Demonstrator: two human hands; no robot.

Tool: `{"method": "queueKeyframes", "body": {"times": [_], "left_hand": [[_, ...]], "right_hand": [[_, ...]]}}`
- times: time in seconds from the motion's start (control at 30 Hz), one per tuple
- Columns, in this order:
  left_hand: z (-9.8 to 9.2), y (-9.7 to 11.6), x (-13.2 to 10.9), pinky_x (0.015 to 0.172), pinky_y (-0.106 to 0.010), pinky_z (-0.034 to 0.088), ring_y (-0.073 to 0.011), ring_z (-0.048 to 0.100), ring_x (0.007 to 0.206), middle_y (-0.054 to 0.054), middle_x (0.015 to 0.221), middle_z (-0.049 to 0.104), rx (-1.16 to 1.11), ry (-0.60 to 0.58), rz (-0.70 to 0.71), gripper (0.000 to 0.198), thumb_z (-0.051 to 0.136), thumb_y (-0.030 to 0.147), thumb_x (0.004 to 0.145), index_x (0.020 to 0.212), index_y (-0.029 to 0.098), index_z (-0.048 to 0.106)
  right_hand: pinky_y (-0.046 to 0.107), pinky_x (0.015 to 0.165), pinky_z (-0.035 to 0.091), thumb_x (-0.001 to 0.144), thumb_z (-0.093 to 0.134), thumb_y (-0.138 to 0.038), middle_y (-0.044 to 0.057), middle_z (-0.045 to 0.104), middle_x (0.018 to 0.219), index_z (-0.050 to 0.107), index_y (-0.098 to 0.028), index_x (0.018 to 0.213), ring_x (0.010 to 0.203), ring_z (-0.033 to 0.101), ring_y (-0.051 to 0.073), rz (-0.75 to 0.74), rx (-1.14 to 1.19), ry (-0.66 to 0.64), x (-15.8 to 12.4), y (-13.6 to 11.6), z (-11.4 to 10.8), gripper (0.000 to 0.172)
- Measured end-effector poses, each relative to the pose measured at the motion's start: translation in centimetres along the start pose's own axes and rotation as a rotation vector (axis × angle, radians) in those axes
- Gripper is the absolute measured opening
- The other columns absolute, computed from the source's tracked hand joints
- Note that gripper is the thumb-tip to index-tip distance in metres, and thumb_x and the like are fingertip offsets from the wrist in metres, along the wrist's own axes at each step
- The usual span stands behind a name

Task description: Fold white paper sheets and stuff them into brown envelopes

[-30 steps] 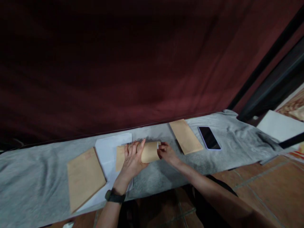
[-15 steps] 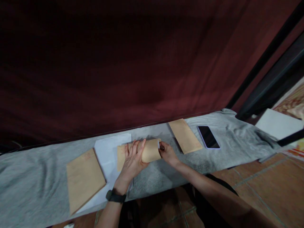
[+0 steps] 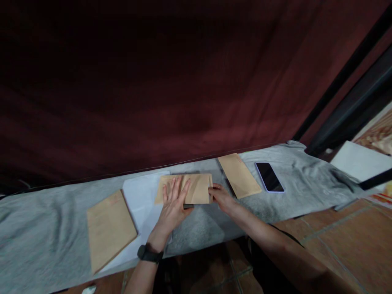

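Observation:
A brown envelope [image 3: 199, 188] lies flat on the grey cloth [image 3: 45, 216], partly over a white sheet of paper [image 3: 139, 196]. My left hand [image 3: 173, 204] rests flat on the envelope's left half, fingers stretched out, with a black watch on the wrist. My right hand [image 3: 222, 197] grips the envelope's right edge with bent fingers.
Another brown envelope [image 3: 108, 228] lies to the left over the white paper. A third brown envelope [image 3: 239, 174] and a black phone [image 3: 269, 177] lie to the right. A dark red curtain hangs behind the cloth. Tiled floor shows below, and a white board [image 3: 361, 163] stands at far right.
The envelope was bulging into a rounded shape under my hands; now it lies flat. My left hand has spread out on it and my right hand has shifted to its right edge.

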State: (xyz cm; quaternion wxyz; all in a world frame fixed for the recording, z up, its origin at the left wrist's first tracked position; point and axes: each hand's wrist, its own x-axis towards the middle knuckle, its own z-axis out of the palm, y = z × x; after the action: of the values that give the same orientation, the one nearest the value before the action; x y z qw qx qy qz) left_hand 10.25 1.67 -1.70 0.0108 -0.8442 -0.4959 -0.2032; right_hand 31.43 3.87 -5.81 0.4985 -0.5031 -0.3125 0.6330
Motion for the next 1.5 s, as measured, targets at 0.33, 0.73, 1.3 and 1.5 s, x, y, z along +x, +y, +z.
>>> {"method": "queueKeyframes", "body": {"times": [0.33,0.73,1.3,1.5], "left_hand": [[2.4,4.9,-0.4,0.087,-0.041,0.059,-0.0246,0.071,0.096,-0.01,0.1,0.07,-1.416,0.124,-0.961,0.04,0.071,0.043,0.086,0.112,0.018,0.055],[3.1,5.3,0.8,0.055,-0.022,0.054,-0.014,0.07,0.059,-0.003,0.073,0.073,-1.625,-0.034,-1.059,0.02,0.07,0.018,0.08,0.097,0.016,0.059],[2.9,1.0,-1.3,0.043,-0.021,0.036,-0.0125,0.051,0.039,0.01,0.051,0.051,-0.872,-0.316,-0.858,0.021,0.063,0.026,0.082,0.096,0.024,0.049],[2.3,2.6,-0.1,0.092,-0.04,0.052,-0.0257,0.068,0.104,-0.013,0.104,0.071,-0.185,-0.028,-0.49,0.026,0.04,0.025,0.097,0.11,0.018,0.061]], "right_hand": [[0.029,0.058,0.049,0.06,0.073,-0.038,0.002,0.073,0.075,0.065,-0.023,0.078,0.071,0.067,0.021,-0.057,0.146,0.089,-0.4,0.7,1.1,0.025],[0.029,0.063,0.052,0.059,0.072,-0.03,0.001,0.07,0.077,0.063,-0.022,0.083,0.069,0.065,0.018,-0.021,0.181,-0.018,-1.8,-1.3,0.6,0.027],[0.047,0.12,0.032,0.09,0.057,-0.021,0.01,0.043,0.157,0.054,-0.021,0.142,0.143,0.041,0.026,-0.677,-1.035,-0.276,-1.8,1.3,-2.1,0.052],[0.052,0.122,0.027,0.1,0.05,-0.028,0.012,0.034,0.161,0.042,-0.02,0.152,0.148,0.034,0.029,-0.761,-1.39,-0.276,-2.7,3.0,-1.6,0.054]]}}
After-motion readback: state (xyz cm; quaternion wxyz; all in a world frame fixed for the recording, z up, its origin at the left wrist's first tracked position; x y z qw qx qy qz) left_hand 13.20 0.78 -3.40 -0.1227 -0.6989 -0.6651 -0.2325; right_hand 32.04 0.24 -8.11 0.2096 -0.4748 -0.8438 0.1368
